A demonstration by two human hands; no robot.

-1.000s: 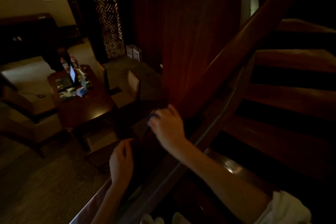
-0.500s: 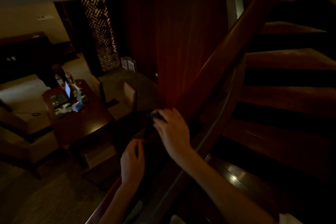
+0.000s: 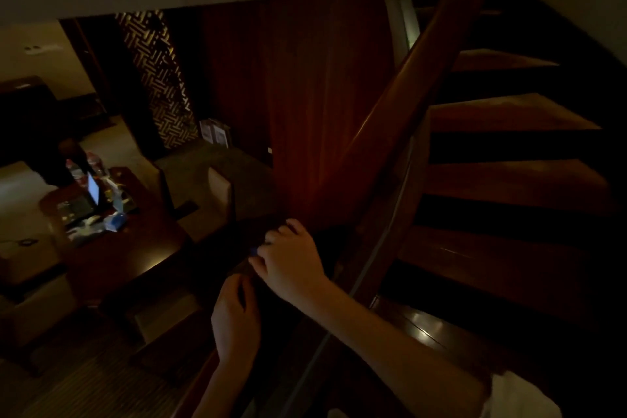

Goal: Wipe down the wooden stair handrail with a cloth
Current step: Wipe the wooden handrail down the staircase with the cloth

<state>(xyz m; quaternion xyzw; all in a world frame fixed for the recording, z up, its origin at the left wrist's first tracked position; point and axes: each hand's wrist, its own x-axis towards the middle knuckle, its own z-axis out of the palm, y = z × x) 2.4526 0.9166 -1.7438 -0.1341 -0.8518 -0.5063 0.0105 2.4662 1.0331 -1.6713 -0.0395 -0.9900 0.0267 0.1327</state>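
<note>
The dark wooden handrail (image 3: 417, 71) runs from the bottom centre up to the top right. My right hand (image 3: 291, 261) lies over the rail low in the dim middle, fingers curled on a cloth (image 3: 253, 250) of which only a small blue bit shows past the fingertips. Just below it, my left hand (image 3: 235, 319) curls round the rail's left side. The rail under both hands is almost lost in shadow.
Wooden stair treads (image 3: 509, 112) climb on the right, with a glossy landing (image 3: 424, 329) below. A wood-panelled wall (image 3: 322, 95) stands behind the rail. Down on the lower floor sit a cluttered table (image 3: 112, 241), chairs (image 3: 217, 193) and carpet.
The view has tilted upward a little. My right hand with the cloth has slid down the rail toward my left hand, which has stayed on the rail.
</note>
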